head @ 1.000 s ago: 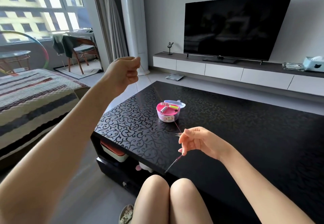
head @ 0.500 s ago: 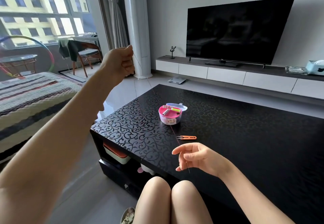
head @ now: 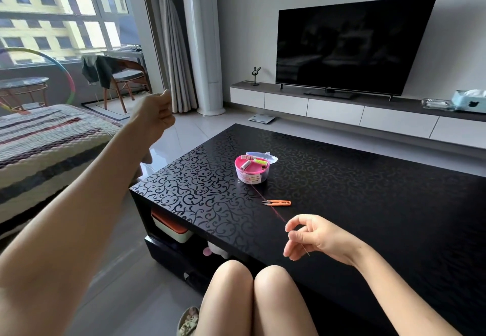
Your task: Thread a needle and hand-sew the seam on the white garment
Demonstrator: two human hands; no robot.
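My right hand (head: pixel 313 235) hovers over the near edge of the black table (head: pixel 368 204) and pinches a thin needle (head: pixel 305 250) that points down. A pink thread (head: pixel 271 208) runs from that hand across the table toward the pink sewing box (head: pixel 253 170). My left hand (head: pixel 155 113) is raised far out to the left with fingers curled and thumb on top, as if pinching the thread's end; the thread there is too thin to see. Orange thread snips (head: pixel 278 202) lie on the table beside the thread. The white garment is not in view.
My knees (head: pixel 252 291) sit close to the table's front edge. A striped sofa cover (head: pixel 44 141) lies to the left. A TV (head: pixel 349 46) and a low cabinet (head: pixel 342 109) stand behind the table. Storage bins (head: pixel 171 228) sit under the table.
My left hand has dropped lower and moved a little outward. My right hand has stayed near the table's front edge, the needle still pinched. The view has tilted slightly.
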